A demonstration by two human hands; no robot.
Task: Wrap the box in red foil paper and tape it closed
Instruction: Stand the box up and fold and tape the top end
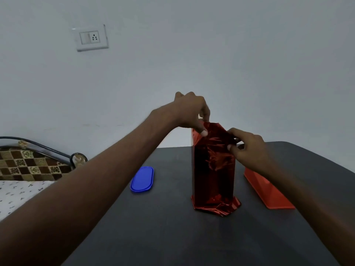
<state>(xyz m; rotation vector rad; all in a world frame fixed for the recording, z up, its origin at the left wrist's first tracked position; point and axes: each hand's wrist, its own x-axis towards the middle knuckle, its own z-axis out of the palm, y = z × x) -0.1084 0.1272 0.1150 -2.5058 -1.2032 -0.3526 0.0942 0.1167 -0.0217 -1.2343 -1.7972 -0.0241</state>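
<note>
Red foil (212, 169) crinkled around upright box, top unfolded.

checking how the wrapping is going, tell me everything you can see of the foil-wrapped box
The foil-wrapped box stands upright on end on the dark table, tall and narrow, covered in shiny, crinkled red foil. At its base, loose foil splays out crumpled onto the table. The top end is still open and unfolded: the left hand pinches the foil at the top left corner, and the right hand pinches a flap at the top right. No tape is visible on it.
</note>
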